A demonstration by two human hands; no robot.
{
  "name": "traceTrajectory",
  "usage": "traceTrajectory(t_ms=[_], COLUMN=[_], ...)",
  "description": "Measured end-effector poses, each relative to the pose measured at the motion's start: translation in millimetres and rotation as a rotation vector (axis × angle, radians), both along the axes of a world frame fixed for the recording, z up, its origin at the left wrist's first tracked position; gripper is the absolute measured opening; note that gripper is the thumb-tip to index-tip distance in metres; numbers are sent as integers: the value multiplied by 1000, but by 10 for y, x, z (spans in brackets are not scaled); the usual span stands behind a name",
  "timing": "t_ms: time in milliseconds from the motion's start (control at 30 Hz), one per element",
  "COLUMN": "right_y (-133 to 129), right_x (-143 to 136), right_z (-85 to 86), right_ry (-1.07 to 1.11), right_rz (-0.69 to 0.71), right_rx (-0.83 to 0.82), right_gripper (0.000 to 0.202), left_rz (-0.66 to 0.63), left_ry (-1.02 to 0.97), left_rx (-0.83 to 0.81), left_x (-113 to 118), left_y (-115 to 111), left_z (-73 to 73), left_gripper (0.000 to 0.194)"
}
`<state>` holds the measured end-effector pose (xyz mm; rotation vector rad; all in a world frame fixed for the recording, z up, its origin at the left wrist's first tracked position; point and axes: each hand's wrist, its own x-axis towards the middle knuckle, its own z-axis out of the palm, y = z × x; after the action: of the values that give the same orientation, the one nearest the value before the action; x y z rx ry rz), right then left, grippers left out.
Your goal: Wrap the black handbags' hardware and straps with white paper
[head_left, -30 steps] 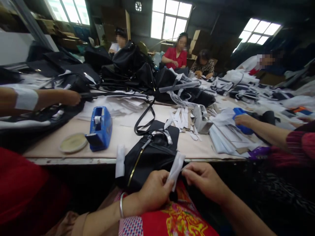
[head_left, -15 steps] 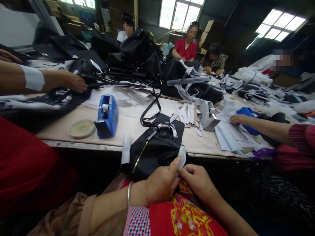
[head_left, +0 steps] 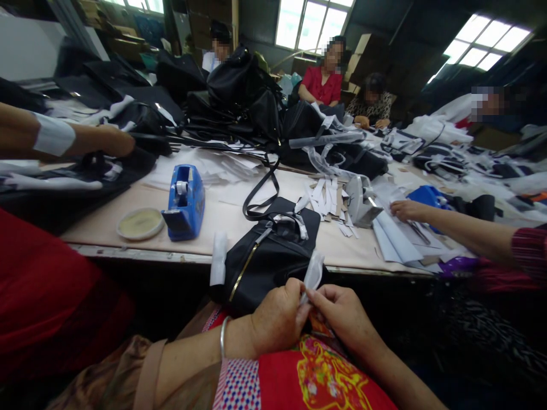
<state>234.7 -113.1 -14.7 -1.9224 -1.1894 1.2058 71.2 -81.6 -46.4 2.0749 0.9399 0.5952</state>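
Note:
A black bag (head_left: 256, 273) with a gold zipper lies over the table's front edge, partly on my lap. A white wrapping strip (head_left: 315, 270) stands up at the bag's right side. My left hand (head_left: 280, 313) is closed around the lower end of this strip, thumb on top. From the right, my right hand (head_left: 342, 313) pinches the same strip close to the left fingertips. What lies beneath both hands is hidden. Another white wrapped piece (head_left: 219, 259) sticks up at the bag's left side. The bag's black strap (head_left: 256, 214) loops back across the table.
A blue tape dispenser (head_left: 192, 205) and a round yellowish dish (head_left: 141, 223) stand left of the bag. Paper strips (head_left: 327, 199) and a grey dispenser (head_left: 361, 202) are behind it. Black bags (head_left: 239, 85) are heaped farther back. Co-workers' arms reach in from both sides.
My left thumb has bent and drawn down, and the white strip stands more exposed. The co-worker's hand at left has pulled back leftward; the one at right has shifted slightly left over the papers.

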Motion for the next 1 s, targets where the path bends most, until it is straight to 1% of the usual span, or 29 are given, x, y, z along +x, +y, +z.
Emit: traceTrajectory(t_ms=[100,233,333,467,533,633,700,767,867,933,1000], right_y=[1,-34,-75,-129,-152,-175,-182,-183,-177,-165,-141], right_x=[26,71,75,52,47,49,52,54,69,90,114], right_z=[31,49,20,-19,-26,-28,-37,-60,-123,-178,-236], right_ry=[59,196,308,526,581,531,480,440,350,272,209], right_rz=[14,15,-46,-150,-178,-153,-110,-66,19,85,121], right_rx=[-29,-78,-92,-119,-115,-73,-31,29,155,239,293], right_gripper=[39,37,38,35,31,31,31,28,24,22,22], left_rz=[38,73,96,111,109,98,99,110,105,93,66], left_ry=[-86,-179,-214,-238,-258,-314,-361,-398,-379,-339,-327], left_rx=[-63,-243,-351,-411,-432,-483,-578,-712,-877,-925,-946], left_x=[-3,-3,1,5,4,-2,-11,-23,-49,-74,-103], left_y=[11,23,19,2,-5,-2,17,51,113,147,167], left_z=[12,15,9,20,39,80,110,138,164,170,169], left_gripper=[15,18,21,24,25,24,23,24,24,25,27])
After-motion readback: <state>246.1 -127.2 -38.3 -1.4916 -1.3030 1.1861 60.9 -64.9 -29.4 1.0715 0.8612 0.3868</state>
